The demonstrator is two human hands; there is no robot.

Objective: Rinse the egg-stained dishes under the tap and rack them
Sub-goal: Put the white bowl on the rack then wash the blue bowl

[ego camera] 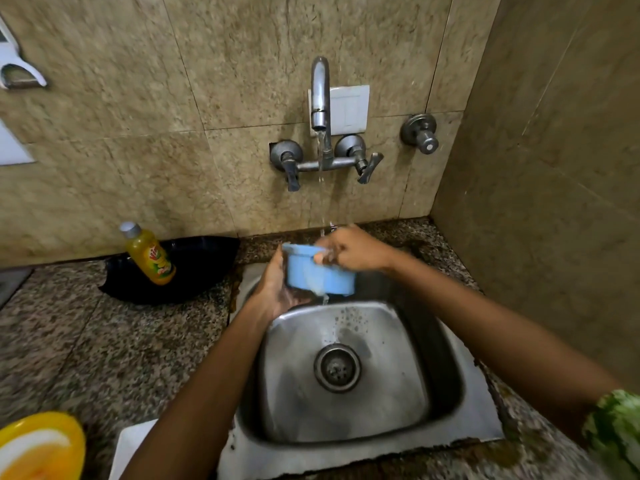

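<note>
1. Nearest me, a yellow plate (38, 445) waits at the tabletop's front-left corner.
2. Above the sink (346, 375), my left hand (273, 289) cups the blue bowl (320, 275), fingers curled round its side.
3. My right hand (353, 249) grips the rim, fingers pinching it.
4. The bowl's mouth tips away toward the tap (320, 95); I'd turn it slowly so the stream sweeps every wall.
</note>
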